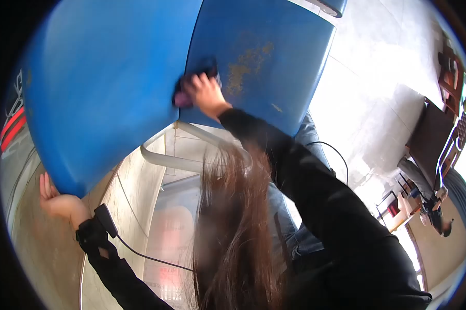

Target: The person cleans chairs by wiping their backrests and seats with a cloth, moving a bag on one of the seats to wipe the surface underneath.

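A blue chair fills the upper view, its backrest (104,77) at the left and its seat (274,62) at the right, joined along a dark seam. My right hand (207,93) presses a dark, purplish cloth (184,97) against the chair at this seam; both are slightly blurred. Yellowish-brown worn patches (246,64) mark the seat beside the cloth. At the backrest's lower left corner, my left hand (62,204) is cupped around the edge, fingers along the outer side and thumb hidden. Pale metal chair legs (173,157) show below the seam.
Long hair (238,232) hangs across the lower middle. A black cable (150,257) runs from a device at my left wrist. A seated person (434,206) and dark furniture (429,139) are at the far right. Red-striped objects (12,129) lie at the left edge.
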